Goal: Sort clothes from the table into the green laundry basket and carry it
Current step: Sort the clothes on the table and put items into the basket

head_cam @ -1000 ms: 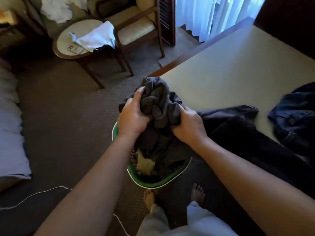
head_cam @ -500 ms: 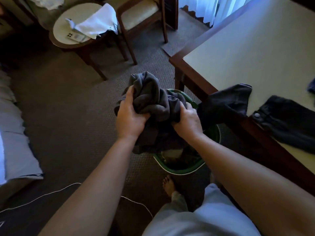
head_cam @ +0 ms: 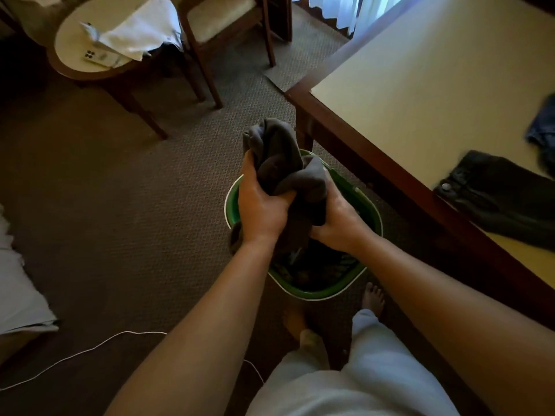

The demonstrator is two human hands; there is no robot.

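Head view: both hands' grip clenched on grey garment over green basket, table beside.

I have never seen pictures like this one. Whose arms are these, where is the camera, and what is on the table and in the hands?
There is no machine here. A person wears one camera on the head, so it looks down along the person's own arms. The left hand and the right hand both grip a bunched dark grey garment, held over the green laundry basket. The basket stands on the carpet beside the table and already holds dark clothes. On the table lie black jeans and, at the right edge, a blue denim piece. The person's bare feet show below the basket.
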